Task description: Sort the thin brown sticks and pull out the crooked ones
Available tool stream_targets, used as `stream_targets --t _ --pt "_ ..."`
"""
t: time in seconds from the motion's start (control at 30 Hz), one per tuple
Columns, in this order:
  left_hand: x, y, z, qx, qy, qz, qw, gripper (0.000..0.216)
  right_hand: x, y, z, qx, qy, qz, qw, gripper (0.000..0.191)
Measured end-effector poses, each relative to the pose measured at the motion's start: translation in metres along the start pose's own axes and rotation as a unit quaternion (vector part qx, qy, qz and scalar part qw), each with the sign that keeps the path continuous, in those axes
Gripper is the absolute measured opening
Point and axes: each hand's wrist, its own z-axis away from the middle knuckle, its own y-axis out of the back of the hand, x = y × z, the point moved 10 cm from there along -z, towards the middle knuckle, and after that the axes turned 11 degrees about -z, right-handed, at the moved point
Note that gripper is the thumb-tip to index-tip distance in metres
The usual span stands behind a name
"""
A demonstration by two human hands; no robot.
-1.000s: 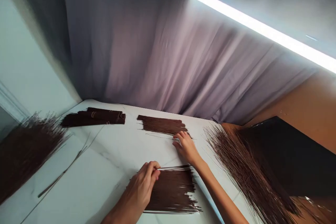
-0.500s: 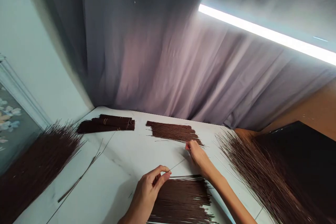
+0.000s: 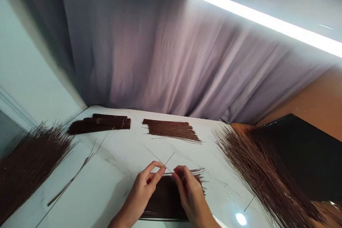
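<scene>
My left hand pinches a thin dark stick between thumb and forefinger; the stick rises up and to the right from the fingertips. My right hand is beside it, fingers curled over the near pile of brown sticks on the white marble table. Whether the right fingers grip a stick I cannot make out. A flat row of sticks lies farther back at the centre. Tied dark bundles lie at the back left.
A big loose heap of sticks fans out at the left, another heap at the right beside a black box. A few stray sticks lie on the table at left. A grey curtain hangs behind.
My right hand has pulled back from the far row of sticks to the near pile, next to my left hand. My left hand now holds a single stick lifted off the pile.
</scene>
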Motion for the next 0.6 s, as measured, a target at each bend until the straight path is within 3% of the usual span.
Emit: stream_targets --t 0.23,0.37,0.6 --pt "-0.016 0.007 -0.010 0.032 0.000 -0.016 0.999 0.050 -0.014 0.000 0.006 0.029 0.025 0.012 0.999 0.014" --pt "-0.010 0.008 -0.008 0.019 -0.009 -0.009 1.000 0.045 -0.018 0.003 0.006 0.049 0.036 0.018 0.998 0.015" --pt "0.004 0.011 -0.001 0.022 -0.051 -0.026 0.998 0.040 -0.019 0.003 0.005 0.027 0.029 0.020 0.999 0.011"
